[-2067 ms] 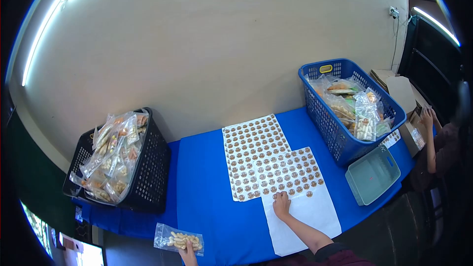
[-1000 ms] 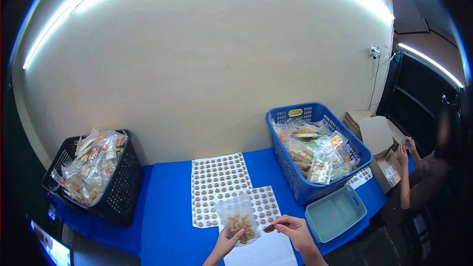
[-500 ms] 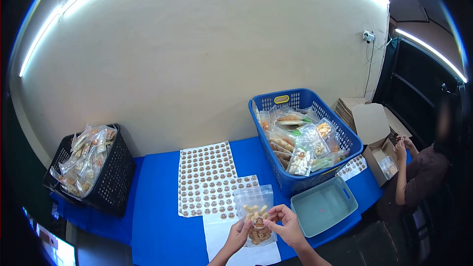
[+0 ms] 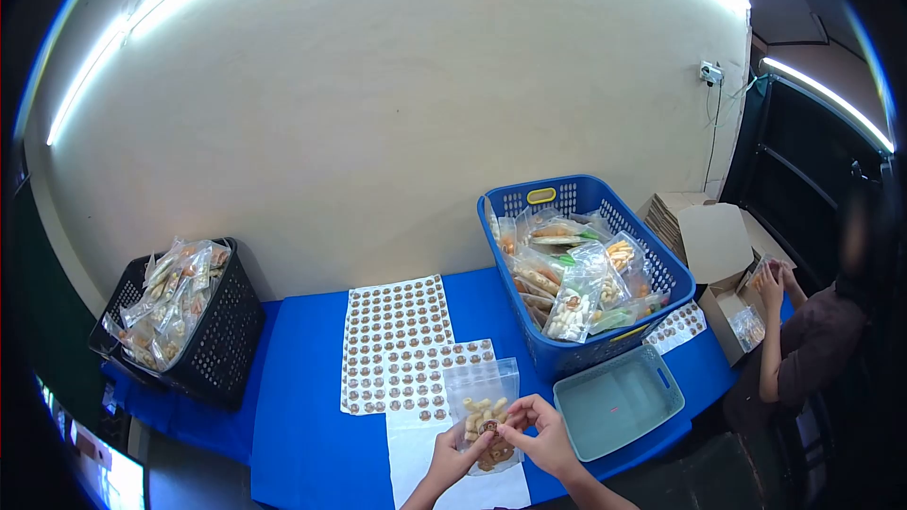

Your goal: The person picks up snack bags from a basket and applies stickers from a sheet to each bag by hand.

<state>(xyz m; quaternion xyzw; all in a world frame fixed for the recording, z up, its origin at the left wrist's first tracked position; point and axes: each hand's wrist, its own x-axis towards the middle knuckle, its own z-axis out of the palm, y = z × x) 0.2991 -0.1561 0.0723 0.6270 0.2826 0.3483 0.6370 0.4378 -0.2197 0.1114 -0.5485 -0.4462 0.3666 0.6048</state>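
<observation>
A clear zip bag (image 4: 482, 381) of pale, stubby snack pieces is held upright over the near edge of the table. My left hand (image 4: 457, 456) grips its lower left side, the thumb reaching onto the front. My right hand (image 4: 542, 438) is closed at the bag's right side, with its thumb on the front. Between the thumb tips is a small round brown sticker (image 4: 490, 426), partly covered by them. Behind the bag lie sheets of matching round stickers (image 4: 397, 340) and a blank white backing sheet (image 4: 408, 453).
A blue basket (image 4: 557, 356) full of snack bags stands right of the sheets, with a grey-green tray (image 4: 614, 406) before it. At left is a black basket (image 4: 213, 340) of bags. On the right, a co-worker (image 4: 803, 340) holds a packet beside a cardboard box (image 4: 723, 307).
My thumbs have moved closer together over the sticker, covering more of it. The co-worker's hands now hold a packet above the box. The view has shifted slightly.
</observation>
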